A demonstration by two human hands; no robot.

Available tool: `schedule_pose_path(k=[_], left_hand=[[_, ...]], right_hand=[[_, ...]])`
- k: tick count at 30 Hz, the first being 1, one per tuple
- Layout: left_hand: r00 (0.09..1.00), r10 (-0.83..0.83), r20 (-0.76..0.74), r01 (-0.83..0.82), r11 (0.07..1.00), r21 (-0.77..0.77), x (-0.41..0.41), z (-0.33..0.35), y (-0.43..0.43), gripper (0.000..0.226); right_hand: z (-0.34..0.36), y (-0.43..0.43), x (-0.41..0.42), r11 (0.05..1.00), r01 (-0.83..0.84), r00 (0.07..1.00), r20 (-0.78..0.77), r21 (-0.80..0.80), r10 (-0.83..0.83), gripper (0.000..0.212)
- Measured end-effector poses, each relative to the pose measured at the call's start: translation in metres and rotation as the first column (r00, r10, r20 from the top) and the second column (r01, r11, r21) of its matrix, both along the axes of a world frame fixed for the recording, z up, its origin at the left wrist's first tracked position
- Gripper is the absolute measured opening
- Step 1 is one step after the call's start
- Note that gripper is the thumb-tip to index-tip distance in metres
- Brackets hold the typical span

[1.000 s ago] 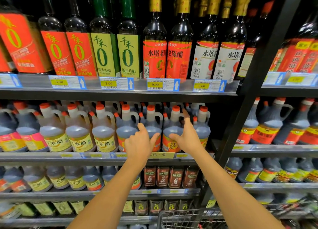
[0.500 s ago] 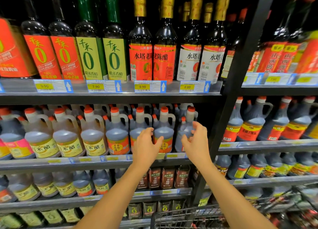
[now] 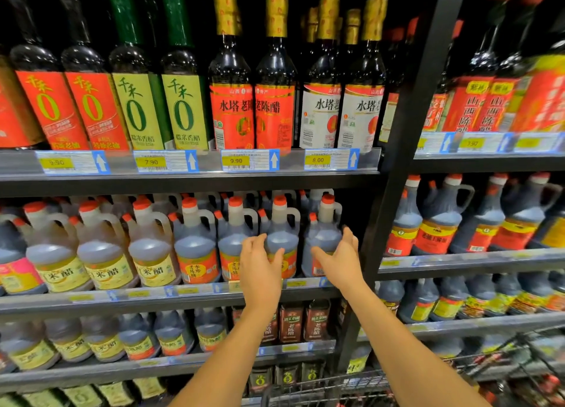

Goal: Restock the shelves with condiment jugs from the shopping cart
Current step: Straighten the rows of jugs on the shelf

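The head camera shows the left hand (image 3: 260, 272) and right hand (image 3: 341, 261) both loosely spread and grasping nothing. They are raised before the red-capped translucent plastic jugs of dark liquid (image 3: 282, 236) at the right end of the grey metal middle shelf (image 3: 153, 295). The right hand may brush the end jug (image 3: 324, 238), though blur leaves this unclear, and the wire shopping cart (image 3: 321, 385) shows below.

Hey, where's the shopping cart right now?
In the head view the shopping cart is at the bottom edge, right of centre, at the foot of the black shelf upright and in front of the lowest shelves.
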State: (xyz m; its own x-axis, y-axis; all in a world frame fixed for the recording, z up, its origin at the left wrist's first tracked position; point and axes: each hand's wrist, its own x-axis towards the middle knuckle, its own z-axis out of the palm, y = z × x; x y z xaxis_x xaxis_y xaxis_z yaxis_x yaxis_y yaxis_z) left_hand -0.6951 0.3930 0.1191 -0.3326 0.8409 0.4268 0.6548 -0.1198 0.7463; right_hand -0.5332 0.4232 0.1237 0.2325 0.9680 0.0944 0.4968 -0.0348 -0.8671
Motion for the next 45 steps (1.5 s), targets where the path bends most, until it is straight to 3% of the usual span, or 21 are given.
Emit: schedule_pose_path(k=[7, 10, 15, 20, 26, 28, 30, 32, 35, 39, 45], left_hand=[[0.999, -0.015, 0.038, 0.013, 0.998, 0.054, 0.001, -0.007, 0.0, 0.043], [0.998, -0.03, 0.054, 0.026, 0.997, 0.069, 0.0, -0.01, 0.001, 0.043], [0.997, -0.036, 0.065, 0.031, 0.997, 0.076, 0.0, -0.012, 0.001, 0.043], [0.997, -0.045, 0.062, 0.04, 0.996, 0.084, -0.003, -0.012, 0.003, 0.042], [0.99, -0.14, -0.028, 0.141, 0.989, 0.048, -0.016, -0.012, -0.004, 0.051], [0.978, -0.175, -0.114, 0.175, 0.985, -0.008, -0.022, -0.013, -0.01, 0.055], [0.954, -0.209, -0.215, 0.195, 0.977, -0.086, -0.026, -0.015, -0.018, 0.056], [0.911, -0.245, -0.33, 0.201, 0.966, -0.163, -0.027, -0.019, -0.029, 0.044], [0.823, -0.297, -0.484, 0.185, 0.946, -0.267, -0.023, -0.021, -0.051, 0.021], [0.738, -0.378, -0.56, 0.168, 0.905, -0.391, -0.013, -0.026, -0.078, 0.02], [0.643, -0.456, -0.615, 0.167, 0.867, -0.469, 0.007, -0.054, -0.126, 0.015]], right_hand=[[0.001, -0.003, -0.001, 1.0, -0.001, 0.998, -0.055, 0.0, 0.001, 0.09], [-0.003, -0.003, -0.002, 0.996, 0.047, 0.996, -0.078, 0.081, -0.041, 0.091], [-0.005, -0.005, -0.006, 0.999, 0.021, 0.99, -0.143, 0.049, -0.014, 0.095], [-0.01, -0.001, -0.005, 0.993, 0.056, 0.992, -0.114, 0.101, -0.044, 0.091], [-0.013, -0.014, -0.002, 0.996, -0.066, 0.996, -0.053, 0.067, 0.07, 0.098], [-0.015, -0.024, 0.002, 0.994, -0.091, 0.995, 0.033, 0.052, 0.09, 0.09], [-0.017, -0.031, 0.008, 0.991, -0.118, 0.984, 0.139, 0.068, 0.108, 0.061], [-0.015, -0.044, 0.014, 0.986, -0.163, 0.949, 0.279, 0.027, 0.149, 0.031], [-0.01, -0.066, 0.022, 0.966, -0.244, 0.834, 0.49, -0.087, 0.255, 0.033], [-0.01, -0.097, 0.04, 0.929, -0.329, 0.615, 0.708, -0.17, 0.347, 0.039], [-0.036, -0.147, 0.072, 0.901, -0.335, 0.472, 0.778, -0.277, 0.414, 0.033]])
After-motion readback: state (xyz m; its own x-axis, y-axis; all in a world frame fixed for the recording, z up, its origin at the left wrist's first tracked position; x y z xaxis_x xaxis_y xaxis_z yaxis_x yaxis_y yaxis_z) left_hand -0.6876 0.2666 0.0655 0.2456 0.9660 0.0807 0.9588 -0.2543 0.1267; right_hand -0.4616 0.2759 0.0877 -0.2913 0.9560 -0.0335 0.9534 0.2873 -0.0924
